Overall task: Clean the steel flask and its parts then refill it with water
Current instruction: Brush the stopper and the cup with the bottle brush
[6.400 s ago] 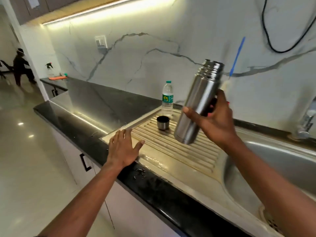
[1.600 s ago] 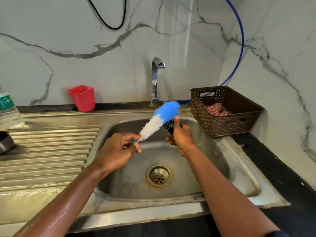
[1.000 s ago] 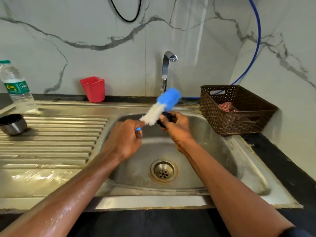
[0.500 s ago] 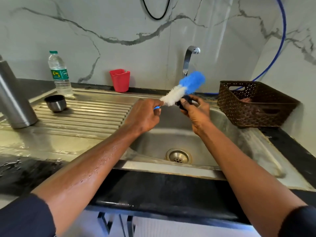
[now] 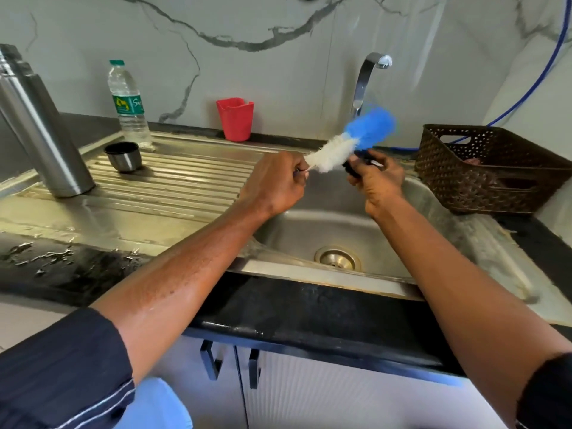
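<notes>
1. The left hand (image 5: 272, 184) is closed in a fist around the thin handle end of a long bottle brush with white and blue bristles (image 5: 356, 140). The brush slants up to the right over the steel sink basin (image 5: 309, 227).
2. The right hand (image 5: 376, 181) has its fingers curled round a small black flask part (image 5: 354, 165). It holds the part right under the brush, where white bristles meet blue and touch it.
3. Both hands are close together above the basin, in front of the curved chrome tap (image 5: 365, 78).
4. The tall cylindrical steel flask (image 5: 43, 131) stands on its base on the ribbed steel drainboard (image 5: 173, 187). It is well apart from both hands, far to the left.
5. A small round steel cup (image 5: 123, 156) sits on the drainboard between the flask and the left hand. Just behind it is a clear plastic water bottle with a green label (image 5: 128, 103).
6. A red plastic tumbler (image 5: 235, 119) stands against the marble wall.
7. A brown woven plastic basket (image 5: 492, 168) rests on the black bench (image 5: 309, 308) to the right of the basin.
</notes>
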